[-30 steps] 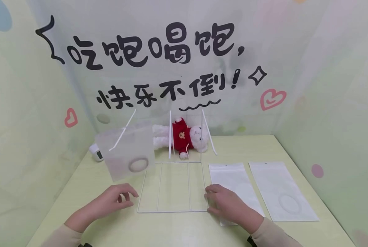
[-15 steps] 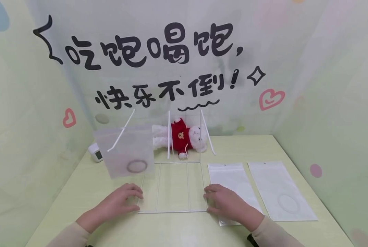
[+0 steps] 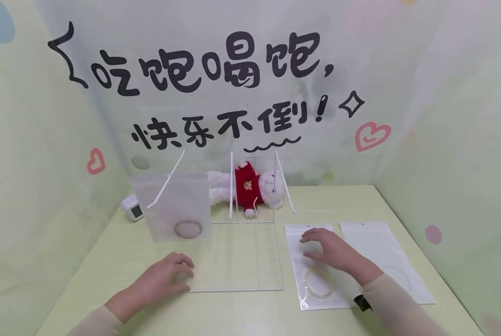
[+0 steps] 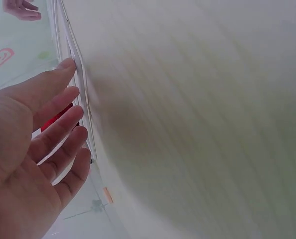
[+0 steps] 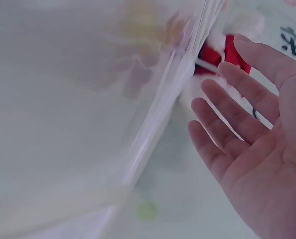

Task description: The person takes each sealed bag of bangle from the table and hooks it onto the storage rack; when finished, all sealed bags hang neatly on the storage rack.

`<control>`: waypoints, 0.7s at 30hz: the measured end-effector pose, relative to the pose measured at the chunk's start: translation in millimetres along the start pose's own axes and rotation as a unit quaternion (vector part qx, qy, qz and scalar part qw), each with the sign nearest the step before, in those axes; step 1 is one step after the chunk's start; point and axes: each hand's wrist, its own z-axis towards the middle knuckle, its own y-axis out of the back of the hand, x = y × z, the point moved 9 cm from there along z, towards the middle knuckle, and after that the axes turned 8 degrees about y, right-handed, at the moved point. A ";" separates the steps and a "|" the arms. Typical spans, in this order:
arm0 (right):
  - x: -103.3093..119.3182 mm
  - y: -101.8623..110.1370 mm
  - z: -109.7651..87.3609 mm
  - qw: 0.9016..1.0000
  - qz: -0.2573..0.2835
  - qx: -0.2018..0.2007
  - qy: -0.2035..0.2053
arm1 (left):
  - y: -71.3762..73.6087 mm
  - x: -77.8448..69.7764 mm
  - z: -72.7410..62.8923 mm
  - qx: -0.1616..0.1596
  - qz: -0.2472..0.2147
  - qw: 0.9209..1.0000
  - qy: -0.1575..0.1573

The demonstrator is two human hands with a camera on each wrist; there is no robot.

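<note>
A white wire display rack stands mid-table, its flat base [image 3: 233, 290] toward me and three prongs [image 3: 231, 186] sticking out above. On the left prong hangs a translucent pouch [image 3: 187, 200] with a ring-shaped object inside. My left hand [image 3: 162, 282] is beside the base's left edge, fingers relaxed, fingertips right at the wire [image 4: 79, 74] in the left wrist view. Over a white zip pouch [image 3: 296, 261] to the right, my right hand [image 3: 336, 254] hovers with loosely bent fingers, nothing between them. A yellowish ring [image 3: 317, 283] shows through that pouch.
Another white pouch [image 3: 385, 247] lies farther right, partly covered by the right forearm. Behind the rack a plush bear in a red top [image 3: 244, 186] lies on its side. A small white device with a dark screen [image 3: 130, 205] sits at the back left.
My left hand moved right to the rack base's left edge. My right hand left the base's right edge and moved right, over the nearer flat pouch, uncovering its ring.
</note>
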 end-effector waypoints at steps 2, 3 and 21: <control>-15.6 9.0 1.0 1.000 0.001 -0.011 -0.010 | 1.8 -0.5 -0.3 -0.006 0.007 1.000 -0.002; -23.7 12.9 1.3 1.000 0.000 -0.015 -0.016 | 1.9 -0.6 -0.4 -0.008 0.012 1.000 -0.004; -123.6 42.6 -6.4 0.999 0.001 0.004 -0.042 | -5.3 5.6 -2.0 -0.024 0.044 0.999 -0.002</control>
